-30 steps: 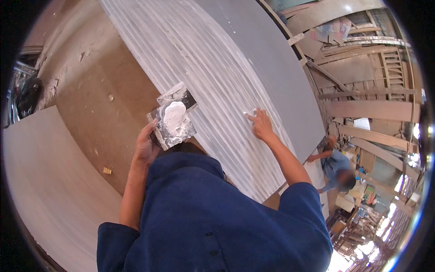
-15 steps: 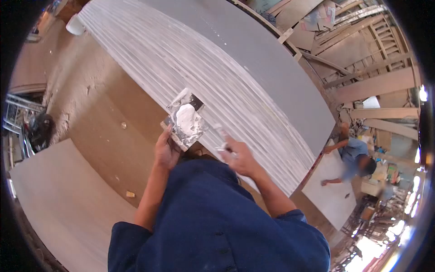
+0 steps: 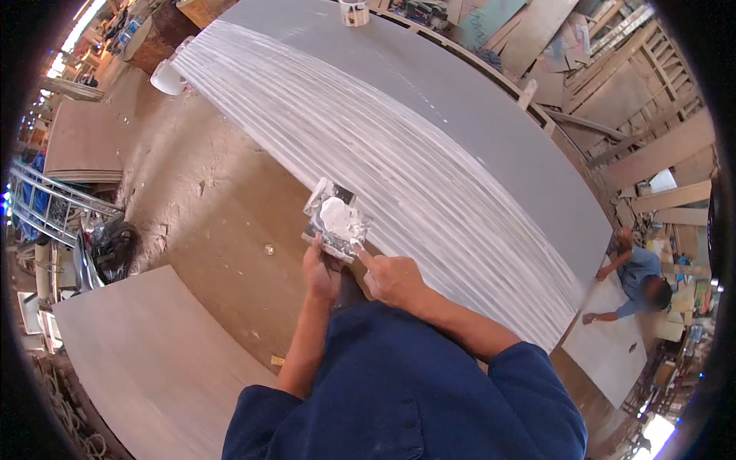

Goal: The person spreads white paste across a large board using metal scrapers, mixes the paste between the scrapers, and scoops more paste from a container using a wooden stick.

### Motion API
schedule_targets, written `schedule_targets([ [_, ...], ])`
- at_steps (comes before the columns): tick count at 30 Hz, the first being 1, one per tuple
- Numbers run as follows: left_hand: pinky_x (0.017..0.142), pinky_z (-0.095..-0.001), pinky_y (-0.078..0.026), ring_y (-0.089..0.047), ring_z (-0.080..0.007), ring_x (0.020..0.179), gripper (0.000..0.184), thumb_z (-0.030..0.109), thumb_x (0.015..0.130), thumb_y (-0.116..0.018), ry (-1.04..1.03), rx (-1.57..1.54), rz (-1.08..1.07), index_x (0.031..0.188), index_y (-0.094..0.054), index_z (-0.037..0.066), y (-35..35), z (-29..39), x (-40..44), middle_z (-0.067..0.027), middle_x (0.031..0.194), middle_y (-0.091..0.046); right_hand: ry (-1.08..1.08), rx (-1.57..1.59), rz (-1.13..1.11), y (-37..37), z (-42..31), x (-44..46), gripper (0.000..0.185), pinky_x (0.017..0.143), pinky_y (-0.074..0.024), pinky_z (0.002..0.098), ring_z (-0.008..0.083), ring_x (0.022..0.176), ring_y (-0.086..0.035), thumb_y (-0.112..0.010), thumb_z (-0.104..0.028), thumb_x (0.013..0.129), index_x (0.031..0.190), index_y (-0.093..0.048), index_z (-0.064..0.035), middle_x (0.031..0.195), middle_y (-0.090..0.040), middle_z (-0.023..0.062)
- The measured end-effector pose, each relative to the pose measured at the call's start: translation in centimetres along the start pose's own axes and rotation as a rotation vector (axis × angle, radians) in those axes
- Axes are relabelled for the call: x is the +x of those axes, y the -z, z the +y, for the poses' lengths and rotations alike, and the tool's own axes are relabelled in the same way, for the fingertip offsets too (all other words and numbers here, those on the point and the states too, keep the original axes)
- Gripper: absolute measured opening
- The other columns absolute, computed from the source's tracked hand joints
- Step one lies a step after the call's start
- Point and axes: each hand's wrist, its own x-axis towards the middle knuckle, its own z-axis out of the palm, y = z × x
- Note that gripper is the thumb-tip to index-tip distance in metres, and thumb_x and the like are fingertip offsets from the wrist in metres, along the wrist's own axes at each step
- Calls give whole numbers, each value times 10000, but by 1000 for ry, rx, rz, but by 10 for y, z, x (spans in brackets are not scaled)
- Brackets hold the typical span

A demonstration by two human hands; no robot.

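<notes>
In my left hand (image 3: pixel 322 277) is a putty-smeared plate (image 3: pixel 346 247), gripped at its near edge and held over the near edge of a grooved panel. A mound of white putty (image 3: pixel 336 218) sits on the plate. My right hand (image 3: pixel 397 280) is closed, with its index finger stretched out to the plate's near right corner. White putty shows at that fingertip; whatever the curled fingers hold is hidden. Beneath the plate, the long grooved panel (image 3: pixel 429 184) is streaked white along its ridges, with a smooth grey strip along its far side.
A white tub (image 3: pixel 354 12) stands on the panel's far edge, and a white bucket (image 3: pixel 167 78) is by its far left end. Flat boards (image 3: pixel 153 337) lie at lower left. A co-worker (image 3: pixel 640 276) leans over a pale board at right. Timber (image 3: pixel 652 146) is stacked behind.
My right hand has moved in from beside the plate to its near corner. The view has shifted, so the scene sits further right and lower. The plate stays in my left hand.
</notes>
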Motion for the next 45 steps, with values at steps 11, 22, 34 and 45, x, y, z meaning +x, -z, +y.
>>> schedule_targets([
  [11,1017,-385,-446,-565,-219,1196,474,348,1018,-419,-201,-14,9,1377,-463,42,-42,-5,-19,-87,1335,-569,257,306,184,62,42,27,401,661,-490,445,337,747,-599,-641,-200,836,1224,-611,-105,821,-563,144],
  [22,1076,-408,-411,-544,-266,1232,458,269,1009,-430,-316,-195,-19,1368,-454,-15,-56,5,-23,-150,1364,-541,620,944,-139,80,62,75,479,996,-371,361,275,1079,-495,-452,-382,1010,1393,-513,-101,1137,-488,139],
  [34,538,-383,-590,-676,-255,933,412,248,1003,-371,-246,-576,-307,1293,-499,-15,-38,115,-6,-197,1205,-627,953,674,154,90,-9,196,374,790,-443,362,240,892,-515,-791,-149,781,1145,-707,-160,946,-529,68],
  [45,514,-318,-555,-665,-214,785,386,256,1020,-347,-176,-542,-171,1235,-508,-20,-102,230,108,-186,1080,-655,949,765,610,129,-35,353,229,727,-485,349,240,882,-572,-806,-145,699,916,-755,-197,955,-541,64],
])
